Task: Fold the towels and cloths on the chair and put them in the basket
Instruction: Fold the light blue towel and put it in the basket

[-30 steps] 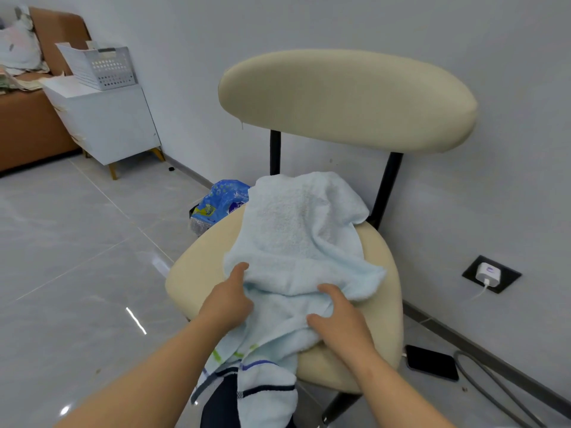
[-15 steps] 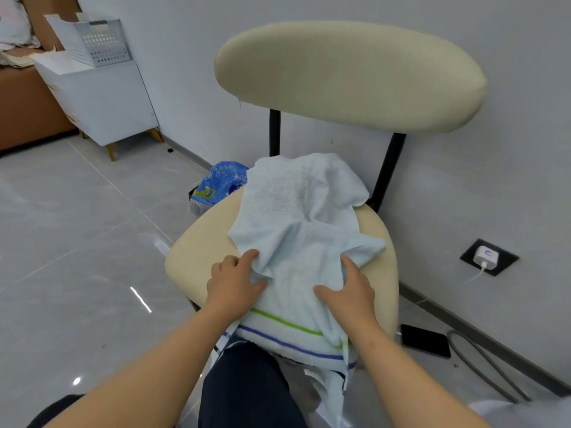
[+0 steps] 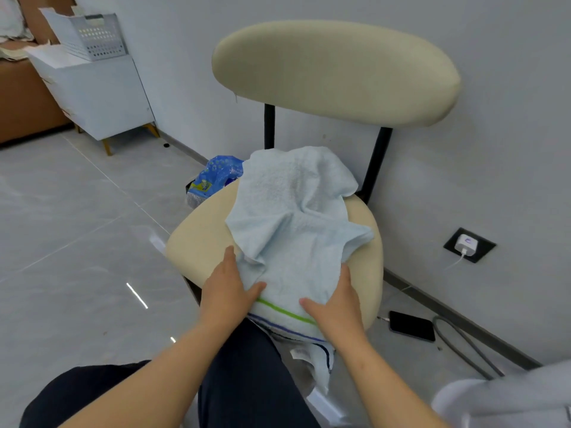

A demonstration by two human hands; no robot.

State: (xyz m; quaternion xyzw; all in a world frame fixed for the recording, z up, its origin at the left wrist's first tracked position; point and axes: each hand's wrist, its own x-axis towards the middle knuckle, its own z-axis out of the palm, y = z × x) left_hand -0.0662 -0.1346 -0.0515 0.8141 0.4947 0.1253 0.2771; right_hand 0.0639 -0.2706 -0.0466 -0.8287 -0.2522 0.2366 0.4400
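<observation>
Pale blue terry towel point(image 3: 293, 230), nubby and rumpled into soft ridges, spread over the padded cream seat of the chair point(image 3: 197, 242), from the 12 o'clock edge by the black metal posts to the 6 o'clock edge, hanging over there. Near that edge, woven stripes of green, blue and navy across a smoother white band.

Left hand point(image 3: 227, 291) pressed flat at the towel's 8 o'clock side, fingers straight and together along the cloth's edge, thumb spread wide onto the pile. Right hand point(image 3: 336, 304) mirrored at 4 o'clock, thumb splayed on the towel, fingers straight, tips partly hidden by a fold.

White perforated plastic basket point(image 3: 95, 38) well apart at 10 o'clock of the view, on top of a boxy white cabinet point(image 3: 102, 97) with slim wooden legs. Crinkly blue printed bag point(image 3: 216, 177) on the glossy grey tiled floor point(image 3: 77, 242), just beside the seat at 10 o'clock. Flat black phone point(image 3: 412, 325) on the floor at 4 o'clock. White charger point(image 3: 466, 244) in a black wall socket at 3 o'clock.
</observation>
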